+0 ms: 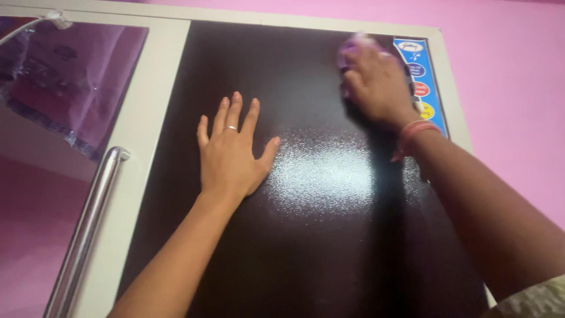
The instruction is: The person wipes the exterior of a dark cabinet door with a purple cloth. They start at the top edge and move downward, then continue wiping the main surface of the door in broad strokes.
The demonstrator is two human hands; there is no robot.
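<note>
A tall cabinet door with a dark brown glossy panel [306, 235] fills the view. My left hand [231, 152] lies flat on the panel with its fingers spread, a ring on one finger, and holds nothing. My right hand [376, 82] is up near the panel's top right corner, pressed on a pale purple cloth [355, 44] that shows, blurred, above the fingers. A reddish bangle [415, 131] sits on my right wrist.
A blue sticker strip [419, 76] runs down the door's top right edge. The door's white frame [138, 147] carries a long steel handle [88, 227]. A mirrored door [53, 118] stands on the left. Pink wall [506, 88] lies behind.
</note>
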